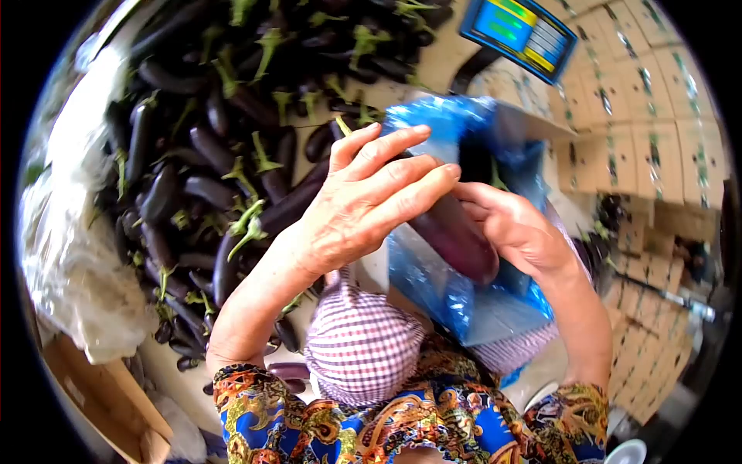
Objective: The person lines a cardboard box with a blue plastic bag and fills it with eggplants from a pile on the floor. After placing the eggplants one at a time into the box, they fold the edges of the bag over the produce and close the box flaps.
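Note:
A dark purple eggplant (457,241) is held at a slant between my two hands, its rounded end pointing down and to the right. Its upper part is covered by my left hand (379,189), whose fingers lie across it from above. My right hand (522,228) is closed against its right side, thumb and fingertips partly hidden. Beneath both hands stands a box lined with blue plastic film (421,271). Inside the box is a dark eggplant with a green stem (497,176), mostly in shadow.
A large heap of eggplants (209,189) spreads over the left and back. White plastic sheeting (77,224) lies at the far left, above an open cardboard box (104,402). A scale display (519,35) rises behind the lined box. Stacked cartons (657,155) stand at right.

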Motion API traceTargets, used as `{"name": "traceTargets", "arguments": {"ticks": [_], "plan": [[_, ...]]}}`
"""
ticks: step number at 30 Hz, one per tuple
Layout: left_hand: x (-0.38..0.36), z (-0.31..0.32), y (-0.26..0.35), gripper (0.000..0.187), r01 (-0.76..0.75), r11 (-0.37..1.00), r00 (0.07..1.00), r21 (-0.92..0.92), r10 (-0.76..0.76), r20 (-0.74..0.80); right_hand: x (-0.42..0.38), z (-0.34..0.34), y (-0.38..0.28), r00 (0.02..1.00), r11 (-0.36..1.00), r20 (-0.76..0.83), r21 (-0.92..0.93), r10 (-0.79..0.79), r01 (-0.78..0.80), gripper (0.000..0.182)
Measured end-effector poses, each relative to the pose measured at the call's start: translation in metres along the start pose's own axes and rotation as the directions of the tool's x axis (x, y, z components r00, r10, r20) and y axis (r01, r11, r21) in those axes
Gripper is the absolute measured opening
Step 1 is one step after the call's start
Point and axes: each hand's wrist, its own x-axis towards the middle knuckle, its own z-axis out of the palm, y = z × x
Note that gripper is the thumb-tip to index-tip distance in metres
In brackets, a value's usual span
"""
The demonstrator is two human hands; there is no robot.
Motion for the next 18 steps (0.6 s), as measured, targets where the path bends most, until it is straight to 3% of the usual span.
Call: {"name": "traceTargets", "arguments": {"ticks": [1, 2, 3, 5, 7, 8, 11, 12, 15, 16, 18], "plan": [[0.005, 0.011, 0.008, 0.063, -0.023, 1.0, 1.0, 0.001, 0.023, 0.002, -0.003, 0.003, -0.004, 0.999, 0.996, 0.011, -0.079, 0.036, -0.035, 0.053], [0.008, 0.027, 0.007, 0.078, -0.006, 0.998, 0.995, -0.068, 0.0, -0.1, -0.007, -0.001, -0.002, 0.994, 0.994, -0.019, -0.018, 0.106, -0.107, 0.051], [0.008, 0.037, 0.009, 0.085, 0.106, 0.991, 0.983, -0.087, -0.118, -0.141, -0.011, -0.005, 0.004, 0.991, 0.993, -0.059, -0.003, 0.121, -0.121, 0.05], [0.0, 0.044, 0.012, 0.071, 0.383, 0.883, 0.879, -0.271, -0.439, -0.187, -0.028, -0.011, 0.009, 0.989, 0.994, -0.123, 0.069, 0.087, -0.079, 0.054], [-0.024, 0.04, 0.011, 0.057, 0.581, 0.603, 0.73, -0.547, -0.683, 0.023, -0.05, -0.021, 0.02, 0.982, 0.978, -0.18, 0.207, 0.05, -0.012, 0.058], [-0.04, 0.04, 0.008, 0.049, 0.622, 0.534, 0.676, -0.572, -0.735, 0.049, -0.062, -0.025, 0.023, 0.979, 0.973, -0.201, 0.23, 0.035, 0.012, 0.061], [-0.084, 0.036, 0.005, 0.032, 0.74, 0.322, 0.493, -0.59, -0.857, 0.151, -0.093, -0.033, 0.032, 0.94, 0.961, -0.34, 0.267, 0.026, 0.07, 0.064], [-0.099, 0.041, 0.004, 0.03, 0.679, 0.252, 0.469, -0.689, -0.871, 0.144, -0.1, -0.034, 0.033, 0.927, 0.953, -0.375, 0.292, 0.035, 0.082, 0.064], [-0.126, 0.043, 0.007, 0.031, 0.74, 0.176, 0.373, -0.65, -0.91, 0.178, -0.105, -0.047, 0.055, 0.91, 0.955, -0.414, 0.279, 0.022, 0.104, 0.056], [-0.129, 0.046, 0.009, 0.028, 0.745, 0.119, 0.325, -0.657, -0.924, 0.202, -0.102, -0.049, 0.061, 0.91, 0.956, -0.409, 0.289, 0.072, 0.054, 0.054], [-0.143, 0.058, 0.01, 0.025, 0.746, 0.116, 0.334, -0.656, -0.917, 0.219, -0.091, -0.062, 0.091, 0.902, 0.959, -0.403, 0.282, 0.157, -0.04, 0.048]]}}
